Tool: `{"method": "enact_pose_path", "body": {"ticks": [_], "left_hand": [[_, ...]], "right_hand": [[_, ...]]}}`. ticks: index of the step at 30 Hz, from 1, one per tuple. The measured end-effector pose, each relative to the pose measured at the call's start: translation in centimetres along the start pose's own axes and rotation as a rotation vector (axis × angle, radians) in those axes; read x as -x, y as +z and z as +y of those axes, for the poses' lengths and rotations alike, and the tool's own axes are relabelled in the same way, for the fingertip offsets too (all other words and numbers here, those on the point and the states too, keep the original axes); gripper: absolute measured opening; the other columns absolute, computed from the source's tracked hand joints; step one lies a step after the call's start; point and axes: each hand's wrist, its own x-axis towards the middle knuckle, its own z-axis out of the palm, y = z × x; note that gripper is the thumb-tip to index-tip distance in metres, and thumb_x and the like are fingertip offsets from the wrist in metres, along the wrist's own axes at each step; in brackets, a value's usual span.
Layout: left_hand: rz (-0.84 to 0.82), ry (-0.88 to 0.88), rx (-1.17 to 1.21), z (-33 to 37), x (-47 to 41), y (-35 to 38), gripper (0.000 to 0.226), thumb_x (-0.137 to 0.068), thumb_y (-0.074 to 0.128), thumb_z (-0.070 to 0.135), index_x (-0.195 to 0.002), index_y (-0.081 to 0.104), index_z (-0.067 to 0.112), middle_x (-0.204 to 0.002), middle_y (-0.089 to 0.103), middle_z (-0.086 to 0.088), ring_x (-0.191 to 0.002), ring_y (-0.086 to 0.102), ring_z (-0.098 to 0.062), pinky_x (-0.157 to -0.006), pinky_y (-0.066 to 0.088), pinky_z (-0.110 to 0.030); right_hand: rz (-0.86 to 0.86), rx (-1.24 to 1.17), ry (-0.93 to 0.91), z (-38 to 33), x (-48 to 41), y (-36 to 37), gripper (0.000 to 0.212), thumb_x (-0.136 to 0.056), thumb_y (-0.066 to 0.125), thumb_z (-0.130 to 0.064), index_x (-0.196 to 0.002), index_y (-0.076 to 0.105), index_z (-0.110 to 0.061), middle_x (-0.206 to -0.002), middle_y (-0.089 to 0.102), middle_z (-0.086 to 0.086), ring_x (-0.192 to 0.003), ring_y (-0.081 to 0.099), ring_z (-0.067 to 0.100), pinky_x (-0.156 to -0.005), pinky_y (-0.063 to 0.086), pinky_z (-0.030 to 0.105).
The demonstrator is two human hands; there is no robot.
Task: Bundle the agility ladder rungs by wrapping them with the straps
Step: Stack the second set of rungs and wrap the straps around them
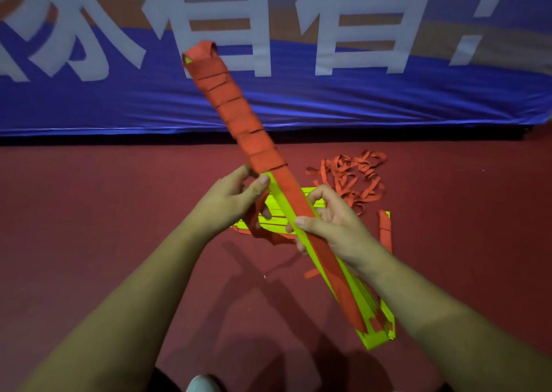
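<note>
Bundle of rungs (375, 336): flat yellow-green slats stacked face to face, held in the air on a slant, far end up and away past the left hand (230, 200), near end down past the wrist of the right hand (331, 224). Wound in orange strap (239, 113) from the far tip down to just beyond the left thumb. Nearer than that, one run of strap laid lengthwise along the top face, yellow-green bare on either side.

Left hand: thumb and fingers pinched together on the strap at the last turn, loose tail hanging down under the palm. Right hand: clamped round the stack at about mid-length, thumb across the top face, fingers curled underneath.

Judged light, stiff along the length, but apt to fan out or slide slat over slat where unwound. Strap judged soft, flat webbing, likely to slacken if let go. Best held with a firm squeeze on the bare stack just short of the last turn, strap pinched close to the stack and pulled taut.

Under both hands, on the dark red floor (119, 242): further rungs (276, 216) lying flat. Beyond the right hand: tangle of loose strap (355, 179). Farther off, past the bundle's tip: blue banner (298, 104) with large white characters. Between the forearms, at the near edge: toe of a pale shoe (203, 384).
</note>
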Motion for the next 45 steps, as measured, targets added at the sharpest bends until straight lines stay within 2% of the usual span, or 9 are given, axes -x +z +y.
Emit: {"method": "enact_pose_path", "body": {"ticks": [4,10,12,15,19,26,33,40,45], "left_hand": [[-0.054,-0.023,-0.259,-1.1,-0.1,0.0,0.043,-0.086,0.051,0.068,-0.085,0.053,0.025,-0.058,0.067,0.003,-0.05,0.057,-0.017,-0.047,0.044,-0.029],[-0.142,-0.037,0.276,0.4,0.1,1.2,0.009,-0.099,0.05,0.012,-0.096,0.058,0.007,-0.064,0.069,-0.007,-0.058,0.062,-0.021,-0.055,0.051,-0.024],[-0.164,-0.063,0.374,0.7,0.3,1.6,0.01,-0.095,0.051,0.017,-0.098,0.052,0.007,-0.077,0.073,-0.014,-0.067,0.067,-0.028,-0.063,0.056,-0.032],[-0.14,-0.097,0.345,1.0,0.4,2.3,0.027,-0.088,0.057,0.03,-0.099,0.049,0.008,-0.087,0.074,-0.021,-0.047,0.063,-0.024,-0.045,0.051,-0.027],[0.085,-0.058,0.144,0.0,0.1,3.0,0.034,-0.085,0.069,0.04,-0.088,0.057,0.008,-0.06,0.068,-0.011,-0.032,0.044,-0.016,-0.038,0.032,-0.021],[0.311,-0.151,0.119,-1.4,-0.7,2.3,0.035,-0.066,0.069,0.056,-0.073,0.069,0.022,-0.058,0.048,-0.002,-0.055,0.041,-0.017,-0.055,0.033,-0.036],[0.15,-0.097,0.512,-0.9,-0.7,1.5,0.023,-0.085,0.059,0.021,-0.063,0.052,0.02,-0.049,0.039,0.003,-0.04,0.031,-0.012,-0.04,0.027,-0.02],[-0.099,0.013,0.683,-0.5,-0.3,1.1,0.01,-0.092,0.05,0.014,-0.084,0.054,0.009,-0.058,0.043,-0.001,-0.049,0.045,-0.014,-0.051,0.032,-0.025],[-0.103,0.06,0.666,-0.1,0.0,0.9,0.011,-0.089,0.062,0.014,-0.08,0.06,0.018,-0.06,0.048,-0.001,-0.051,0.052,-0.016,-0.05,0.032,-0.024]], "right_hand": [[0.194,0.107,-0.08,-0.3,-0.7,-0.7,0.029,-0.089,0.058,0.006,-0.096,0.038,-0.014,-0.079,0.066,0.016,-0.059,0.062,0.023,-0.052,0.05,0.028],[0.267,0.27,-0.06,0.5,-1.1,-0.7,0.03,-0.073,0.062,-0.015,-0.093,0.04,-0.022,-0.086,0.061,0.028,-0.067,0.056,0.024,-0.064,0.043,0.039],[0.278,0.341,-0.049,1.0,-1.2,-0.5,0.032,-0.07,0.06,-0.017,-0.091,0.044,-0.034,-0.089,0.061,0.027,-0.069,0.053,0.023,-0.065,0.041,0.038],[0.253,0.461,-0.037,1.7,-1.1,-0.1,0.038,-0.066,0.057,-0.021,-0.095,0.044,-0.042,-0.097,0.063,0.011,-0.081,0.059,0.02,-0.072,0.046,0.039],[0.219,0.471,-0.025,1.5,-1.0,0.1,0.043,-0.069,0.058,-0.018,-0.108,0.048,-0.033,-0.098,0.056,0.0,-0.081,0.055,0.011,-0.072,0.046,0.03],[0.181,0.545,-0.056,1.7,-1.1,0.1,0.056,-0.076,0.079,-0.009,-0.124,0.052,-0.019,-0.102,0.058,-0.003,-0.088,0.059,0.007,-0.073,0.046,0.017],[-0.067,0.235,0.128,-1.0,-0.9,-1.9,0.016,-0.093,0.06,-0.019,-0.101,0.066,-0.007,-0.081,0.063,-0.004,-0.071,0.055,0.004,-0.065,0.042,0.023],[-0.308,-0.218,0.278,-0.3,-0.4,-1.4,0.053,-0.089,0.058,-0.031,-0.127,0.054,0.007,-0.118,0.061,0.032,-0.106,0.06,0.043,-0.094,0.047,0.054],[-0.282,-0.238,0.232,-0.4,-0.7,-1.7,0.065,-0.065,0.082,-0.051,-0.105,0.068,-0.002,-0.096,0.069,0.016,-0.082,0.068,0.022,-0.075,0.056,0.029]]}}
